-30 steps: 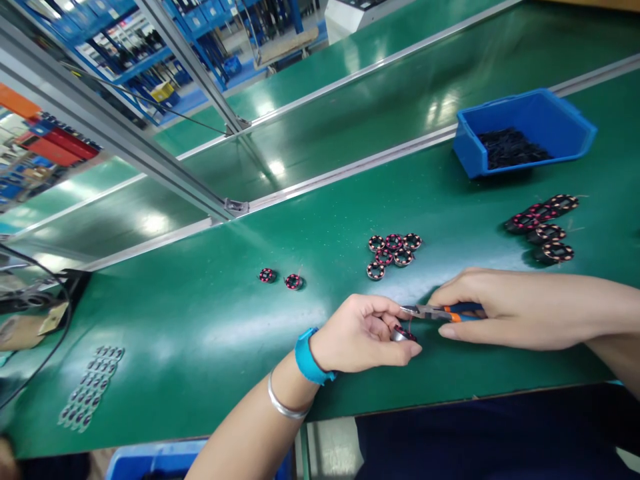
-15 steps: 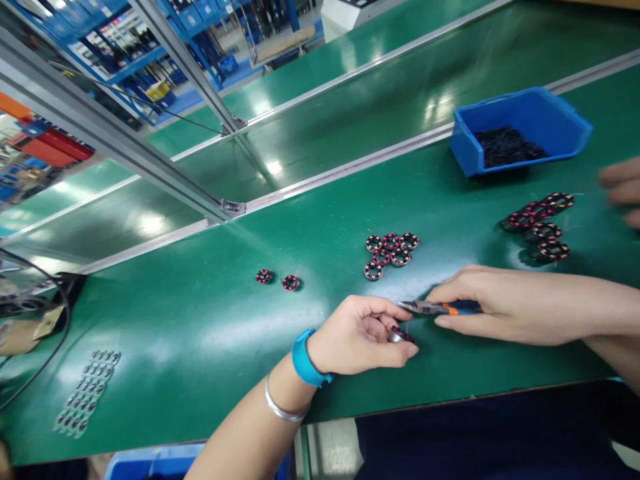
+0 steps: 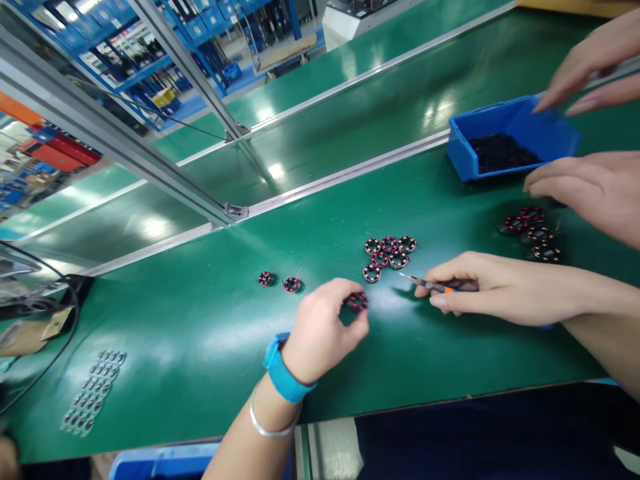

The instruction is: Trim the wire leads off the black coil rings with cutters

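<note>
My left hand [image 3: 325, 327] pinches a small ring-shaped motor stator [image 3: 358, 302] with red windings, held just above the green bench. My right hand [image 3: 465, 287] is closed around pliers [image 3: 430, 285] with blue and orange handles, their tips pointing left, apart from the stator. Behind and between my hands sits a cluster of several stators [image 3: 389, 245], some red, some copper-coloured. To the left of my left hand lie two red stators, one [image 3: 266, 279] without a visible tail and one [image 3: 292, 285] with a thin wire sticking up.
A blue bin [image 3: 515, 140] of black pieces stands at the back right. Another person's hands, one [image 3: 590, 193] near more stators [image 3: 545, 235], one [image 3: 595, 67] over the bin, reach in from the right. Rows of small rings [image 3: 94, 392] lie at far left. A metal post [image 3: 150, 160] rises behind.
My left hand has moved left and away from the pliers with the stator. The pliers have turned and shifted slightly up. The other person's hands have come further in over the bin and stators.
</note>
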Demonstrator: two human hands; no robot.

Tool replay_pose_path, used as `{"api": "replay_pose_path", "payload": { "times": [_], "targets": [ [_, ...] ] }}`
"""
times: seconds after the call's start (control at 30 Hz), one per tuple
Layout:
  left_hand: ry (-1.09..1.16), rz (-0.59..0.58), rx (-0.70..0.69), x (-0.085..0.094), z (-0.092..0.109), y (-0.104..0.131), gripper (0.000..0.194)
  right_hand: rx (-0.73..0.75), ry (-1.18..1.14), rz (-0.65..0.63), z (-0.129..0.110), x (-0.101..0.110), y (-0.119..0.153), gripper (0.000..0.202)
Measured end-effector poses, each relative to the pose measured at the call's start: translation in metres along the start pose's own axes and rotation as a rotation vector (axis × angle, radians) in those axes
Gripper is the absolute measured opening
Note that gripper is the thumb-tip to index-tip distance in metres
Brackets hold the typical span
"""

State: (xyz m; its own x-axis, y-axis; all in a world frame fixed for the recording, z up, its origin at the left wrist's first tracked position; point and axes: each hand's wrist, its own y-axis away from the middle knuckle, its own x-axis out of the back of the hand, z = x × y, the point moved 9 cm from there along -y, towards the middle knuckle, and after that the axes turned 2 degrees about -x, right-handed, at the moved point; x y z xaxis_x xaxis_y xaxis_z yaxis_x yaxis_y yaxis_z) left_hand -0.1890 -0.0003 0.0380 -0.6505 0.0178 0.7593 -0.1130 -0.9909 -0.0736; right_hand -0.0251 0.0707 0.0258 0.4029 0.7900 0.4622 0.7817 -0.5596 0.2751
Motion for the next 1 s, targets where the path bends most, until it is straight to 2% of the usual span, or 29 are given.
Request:
{"api": "replay_pose_path", "payload": {
  "times": [0.1, 0.17, 0.2, 0.27, 0.33, 0.43, 0.53, 0.63, 0.73, 0.83, 1.0],
  "targets": [
    [-0.458, 0.161, 0.01, 0.031, -0.006, 0.002, 0.02, -0.03, 0.012, -0.134, 0.006, -0.01, 0.002, 0.035],
    [-0.556, 0.291, -0.028, 0.042, 0.001, 0.003, 0.028, -0.039, -0.006, -0.128, 0.006, -0.009, 0.003, 0.035],
    [-0.521, 0.349, -0.069, 0.042, 0.006, 0.003, 0.033, -0.037, -0.015, -0.127, 0.005, -0.009, 0.003, 0.035],
    [-0.346, 0.373, -0.139, 0.03, 0.014, -0.001, 0.043, -0.022, -0.029, -0.124, 0.002, -0.01, 0.003, 0.036],
    [-0.184, 0.292, -0.151, 0.006, 0.014, -0.011, 0.047, -0.005, -0.038, -0.11, -0.001, -0.011, 0.003, 0.036],
    [-0.103, 0.244, -0.115, -0.018, 0.01, -0.023, 0.027, 0.005, -0.089, -0.083, -0.001, -0.013, 0.001, 0.036],
    [0.12, 0.29, -0.012, -0.017, -0.001, -0.024, 0.018, 0.01, -0.19, -0.015, 0.0, -0.015, -0.003, 0.033],
    [0.59, 0.236, 0.191, -0.025, -0.015, -0.018, 0.029, -0.002, -0.276, 0.047, 0.002, -0.02, -0.007, 0.033],
    [0.937, 0.137, 0.337, -0.039, -0.015, -0.012, 0.045, -0.029, -0.389, 0.086, 0.002, -0.026, -0.012, 0.035],
    [1.045, 0.086, 0.386, -0.047, -0.012, -0.011, 0.047, -0.036, -0.466, 0.109, 0.0, -0.031, -0.015, 0.034],
    [1.059, 0.127, 0.432, -0.047, -0.016, -0.01, 0.052, -0.051, -0.491, 0.135, 0.0, -0.037, -0.018, 0.041]
  ]
}}
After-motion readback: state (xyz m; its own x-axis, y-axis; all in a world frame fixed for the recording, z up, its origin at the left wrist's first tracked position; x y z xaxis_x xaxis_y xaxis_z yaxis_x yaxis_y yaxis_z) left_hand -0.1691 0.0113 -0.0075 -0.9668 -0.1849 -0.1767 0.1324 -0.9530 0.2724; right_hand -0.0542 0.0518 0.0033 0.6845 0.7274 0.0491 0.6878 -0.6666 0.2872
